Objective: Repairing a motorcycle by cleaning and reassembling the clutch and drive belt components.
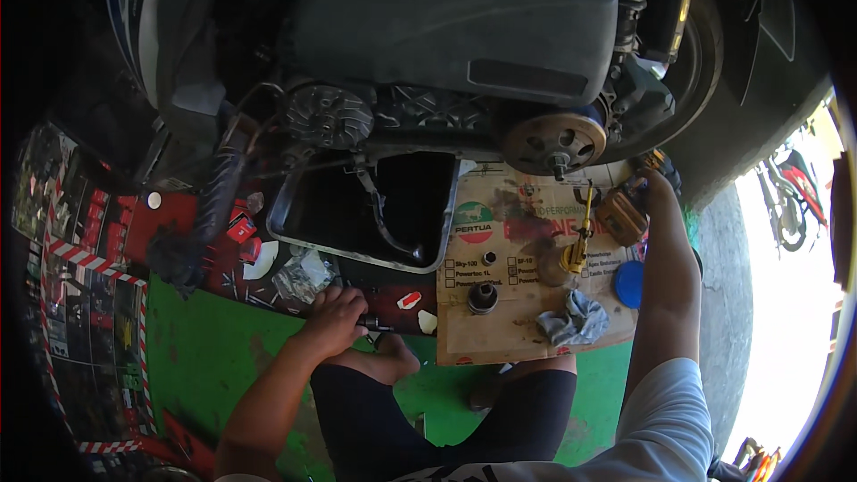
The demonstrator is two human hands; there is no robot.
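Observation:
My right hand (pixel 659 189) is wrapped round a yellow and black cordless power tool (pixel 622 218) at the right edge of the cardboard. My left hand (pixel 336 319) is low over the front edge of the dark bench, fingers curled, beside a dark metal tool piece (pixel 375 324). What it grips, if anything, is hidden. Just beyond it lies a crumpled clear plastic bag (pixel 305 275). A large socket (pixel 482 297) and a smaller socket (pixel 489 258) stand on the cardboard (pixel 518 330), with a grey rag (pixel 576 317) nearby.
Above hangs a scooter's opened drive side, with a finned pulley (pixel 328 116) at left and a round clutch bell (pixel 553 138) at right. A metal-rimmed black tray (pixel 366 205) sits underneath. A blue lid (pixel 628 284) and a yellow tool (pixel 578 245) lie on the cardboard.

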